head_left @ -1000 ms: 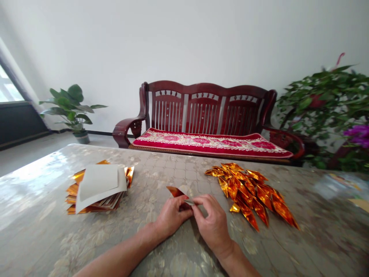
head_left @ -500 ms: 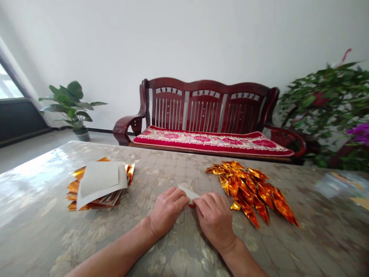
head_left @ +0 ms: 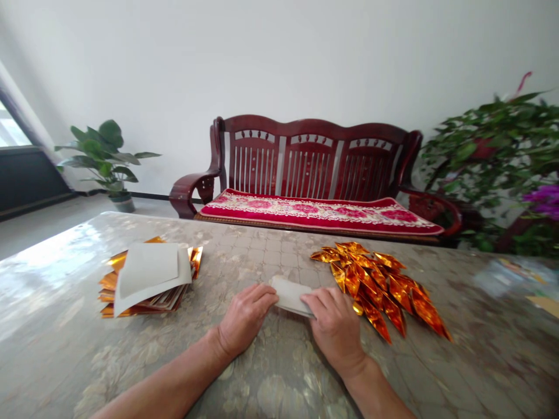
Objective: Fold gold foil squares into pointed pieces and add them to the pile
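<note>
Between my two hands, low over the middle of the table, is a sheet of paper with its pale side showing, apparently folded or curled into a narrow strip. My left hand pinches its left end. At the right end, my right hand has its fingers closed on the paper. Right of my right hand lies a heap of folded shiny orange-gold foil pieces with pointed ends. Over to the left rests a loose stack of paper sheets, pale on top, with gold foil edges sticking out.
A patterned cover lies over the table. Behind it stands a dark red wooden bench with a red floral cushion. Clear plastic packaging lies at the right. Potted plants flank the bench.
My hands have moved apart, the right one to the right and the left one slightly left. More of the paper's pale surface now shows between them.
</note>
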A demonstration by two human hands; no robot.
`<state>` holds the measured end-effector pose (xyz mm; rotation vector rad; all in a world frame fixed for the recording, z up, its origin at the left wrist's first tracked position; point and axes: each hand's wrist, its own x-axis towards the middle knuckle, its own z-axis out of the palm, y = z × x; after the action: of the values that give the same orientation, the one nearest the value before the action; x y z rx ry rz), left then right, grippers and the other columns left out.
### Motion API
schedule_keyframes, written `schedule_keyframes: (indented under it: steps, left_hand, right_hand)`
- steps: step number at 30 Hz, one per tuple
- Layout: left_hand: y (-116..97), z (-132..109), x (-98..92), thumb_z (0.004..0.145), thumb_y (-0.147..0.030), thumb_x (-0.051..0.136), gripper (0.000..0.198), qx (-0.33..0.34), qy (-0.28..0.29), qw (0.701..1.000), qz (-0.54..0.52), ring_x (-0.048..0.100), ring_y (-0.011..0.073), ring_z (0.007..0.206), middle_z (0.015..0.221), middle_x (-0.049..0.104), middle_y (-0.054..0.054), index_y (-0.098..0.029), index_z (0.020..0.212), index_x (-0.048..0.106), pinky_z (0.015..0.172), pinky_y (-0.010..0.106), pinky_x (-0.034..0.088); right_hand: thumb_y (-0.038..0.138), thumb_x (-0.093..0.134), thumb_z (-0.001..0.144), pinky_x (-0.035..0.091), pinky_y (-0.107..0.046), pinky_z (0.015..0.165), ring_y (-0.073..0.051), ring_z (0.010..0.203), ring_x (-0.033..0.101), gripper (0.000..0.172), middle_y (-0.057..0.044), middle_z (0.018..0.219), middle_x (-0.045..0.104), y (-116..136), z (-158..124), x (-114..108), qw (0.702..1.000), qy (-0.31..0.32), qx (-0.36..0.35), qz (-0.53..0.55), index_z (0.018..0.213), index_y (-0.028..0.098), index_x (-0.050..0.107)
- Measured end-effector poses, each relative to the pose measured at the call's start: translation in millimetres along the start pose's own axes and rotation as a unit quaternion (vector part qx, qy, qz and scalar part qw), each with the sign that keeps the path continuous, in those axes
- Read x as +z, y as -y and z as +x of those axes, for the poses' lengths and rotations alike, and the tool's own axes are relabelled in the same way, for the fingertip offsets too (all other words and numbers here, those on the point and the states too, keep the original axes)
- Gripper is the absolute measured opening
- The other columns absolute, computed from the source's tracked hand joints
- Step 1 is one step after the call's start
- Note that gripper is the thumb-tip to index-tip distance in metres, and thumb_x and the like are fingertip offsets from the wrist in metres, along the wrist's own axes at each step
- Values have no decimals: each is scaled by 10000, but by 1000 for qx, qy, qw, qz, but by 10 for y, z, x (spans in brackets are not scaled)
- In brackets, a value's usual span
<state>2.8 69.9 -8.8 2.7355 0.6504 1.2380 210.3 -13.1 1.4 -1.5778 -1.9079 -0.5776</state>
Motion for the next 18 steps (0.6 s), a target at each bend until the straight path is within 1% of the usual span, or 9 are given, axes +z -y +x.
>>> schedule_keyframes:
  steps: [2,5,7,8,10,13,16,18]
  left_hand:
    - [1,-21,4,968,-137,506,165,-3,3,1000,1,661,167,895,1016,712,58,-186,1012,657,805,270,538]
    - [16,-28,13,969,-134,500,178,7,-7,1000,2,655,167,925,1055,707,63,-185,1046,652,836,274,530]
    - [26,-20,23,977,-134,480,194,7,1,1000,12,653,166,923,1061,706,64,-183,1047,654,837,273,528]
    - [29,-15,29,980,-137,470,202,1,12,1000,18,652,166,920,1060,706,63,-183,1039,658,834,271,528]
    - [26,-12,36,985,-139,455,217,-19,45,998,35,650,169,923,1061,704,60,-187,1020,664,831,269,525]
    - [9,-20,38,979,-138,470,213,-55,114,990,70,644,174,923,1039,699,49,-200,991,673,814,264,515]
    - [-10,-29,40,963,-155,519,169,-83,178,975,108,634,179,877,951,696,30,-213,945,677,769,268,498]
    - [-22,-30,42,955,-181,549,139,-88,205,966,131,623,186,841,889,687,20,-216,905,673,744,282,481]
  right_hand:
    - [26,586,824,355,-330,747,-210,829,518,282,-14,836,661,11,-7,3,1000,14,-4,5,957,254,688]
    - [-4,536,837,367,-311,731,-191,806,540,328,-7,831,659,5,-9,24,1000,-6,7,8,956,257,696]
    - [-21,496,852,379,-291,733,-172,811,568,360,-6,869,669,-7,-15,55,1000,-13,15,12,980,250,696]
    - [-25,482,858,387,-281,738,-164,822,582,368,-9,899,675,-12,-21,73,1000,-5,16,16,999,243,692]
    - [-18,476,866,399,-268,748,-158,841,604,365,-16,952,681,-14,-42,104,999,33,16,24,1035,233,680]
    - [18,522,859,403,-290,759,-177,860,611,341,-22,1001,689,5,-74,116,995,89,24,23,1084,235,661]
    - [89,613,853,384,-330,779,-206,900,594,271,-10,1004,699,28,-81,82,994,107,22,23,1062,255,664]
    - [160,671,855,366,-345,790,-220,938,573,195,1,972,702,35,-70,53,994,108,11,29,1015,271,677]
